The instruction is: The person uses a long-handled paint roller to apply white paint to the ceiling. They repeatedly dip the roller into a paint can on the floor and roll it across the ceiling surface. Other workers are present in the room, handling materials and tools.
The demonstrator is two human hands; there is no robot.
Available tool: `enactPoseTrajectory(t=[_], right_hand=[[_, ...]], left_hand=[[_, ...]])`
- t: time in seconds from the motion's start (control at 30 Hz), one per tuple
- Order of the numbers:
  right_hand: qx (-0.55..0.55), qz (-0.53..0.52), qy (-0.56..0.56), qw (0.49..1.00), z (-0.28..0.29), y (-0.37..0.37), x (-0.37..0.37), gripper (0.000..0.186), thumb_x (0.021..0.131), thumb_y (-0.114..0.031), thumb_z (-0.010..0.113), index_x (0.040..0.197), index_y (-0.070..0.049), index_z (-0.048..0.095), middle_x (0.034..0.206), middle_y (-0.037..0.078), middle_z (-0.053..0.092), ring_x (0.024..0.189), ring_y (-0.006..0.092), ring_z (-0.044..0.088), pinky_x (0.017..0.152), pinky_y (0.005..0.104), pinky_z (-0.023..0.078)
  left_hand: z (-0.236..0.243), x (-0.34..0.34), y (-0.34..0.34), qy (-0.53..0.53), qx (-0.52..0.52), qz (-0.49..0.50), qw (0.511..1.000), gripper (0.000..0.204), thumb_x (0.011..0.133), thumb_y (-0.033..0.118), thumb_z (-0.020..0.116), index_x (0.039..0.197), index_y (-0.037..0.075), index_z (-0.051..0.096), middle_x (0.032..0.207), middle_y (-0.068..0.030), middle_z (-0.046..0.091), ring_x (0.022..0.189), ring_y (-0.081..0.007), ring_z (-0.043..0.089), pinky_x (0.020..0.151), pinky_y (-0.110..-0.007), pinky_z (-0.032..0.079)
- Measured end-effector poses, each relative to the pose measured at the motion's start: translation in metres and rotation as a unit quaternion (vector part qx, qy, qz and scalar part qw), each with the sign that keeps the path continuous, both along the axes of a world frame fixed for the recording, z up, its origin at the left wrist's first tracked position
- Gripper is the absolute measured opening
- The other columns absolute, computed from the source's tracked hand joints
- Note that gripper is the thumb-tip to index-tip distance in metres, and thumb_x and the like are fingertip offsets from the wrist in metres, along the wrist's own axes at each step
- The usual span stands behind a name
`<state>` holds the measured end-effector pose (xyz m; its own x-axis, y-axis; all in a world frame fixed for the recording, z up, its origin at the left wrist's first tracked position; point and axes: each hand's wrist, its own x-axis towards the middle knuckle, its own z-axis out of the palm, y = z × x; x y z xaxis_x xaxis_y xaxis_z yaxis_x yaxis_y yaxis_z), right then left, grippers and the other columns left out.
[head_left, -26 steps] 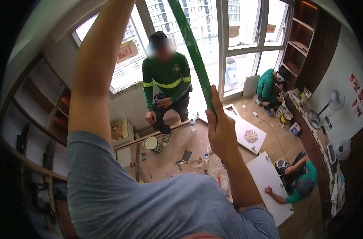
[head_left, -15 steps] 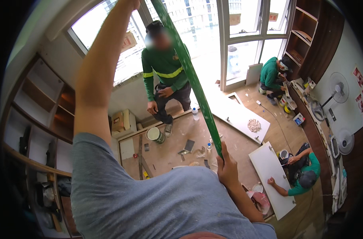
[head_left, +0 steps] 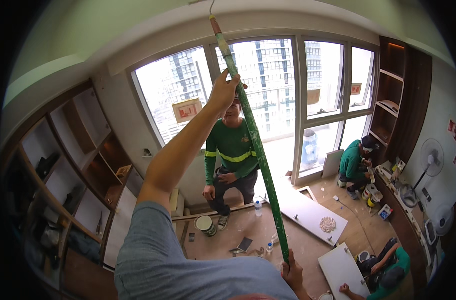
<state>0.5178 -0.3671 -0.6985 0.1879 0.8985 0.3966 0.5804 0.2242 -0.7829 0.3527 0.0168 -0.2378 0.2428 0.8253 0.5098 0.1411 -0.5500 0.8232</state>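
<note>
My left hand [head_left: 224, 91] is raised, its fingers closed around a long paint-flecked green pole [head_left: 261, 164]. Lower down, near the bottom edge, my right hand [head_left: 292, 274] grips the same pole. At its top end sits a brown handle [head_left: 215, 26] with a thin bent metal rod rising to the pale ceiling [head_left: 153, 22]; what the rod carries is hard to make out. Just behind the pole stands a co-worker [head_left: 228, 150] in a green shirt with a yellow band, partly hidden by my forearm and hand.
A co-worker [head_left: 353, 165] crouches by the right counter; another [head_left: 395, 267] works at a white panel [head_left: 338, 267]. A bucket [head_left: 205, 225], bottles [head_left: 258, 209] and a second panel [head_left: 303, 210] lie below. Shelving [head_left: 78, 160] lines the left, fans [head_left: 431, 159] the right, windows [head_left: 253, 70] ahead.
The view has tilted up, showing ceiling and the pole's top end. My left hand, earlier largely out of frame, now shows on the pole; my right hand sits lower in the picture.
</note>
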Motion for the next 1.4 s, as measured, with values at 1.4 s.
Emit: enactPoseTrajectory(t=[1.4], right_hand=[[0.222, 0.04, 0.052, 0.973, 0.413, 0.244, -0.084, 0.061, 0.108, -0.025, 0.048, 0.163, -0.032, 0.022, 0.064, 0.021, 0.061, 0.056, 0.0366, 0.065, 0.059, 0.0526, 0.046]], left_hand=[[0.179, -0.012, 0.003, -0.013, 0.154, 0.017, 0.988, 0.068, 0.11, 0.031, 0.043, 0.165, 0.016, 0.005, 0.101, -0.0194, 0.069, 0.067, -0.0227, 0.068, 0.058, -0.036, 0.058]])
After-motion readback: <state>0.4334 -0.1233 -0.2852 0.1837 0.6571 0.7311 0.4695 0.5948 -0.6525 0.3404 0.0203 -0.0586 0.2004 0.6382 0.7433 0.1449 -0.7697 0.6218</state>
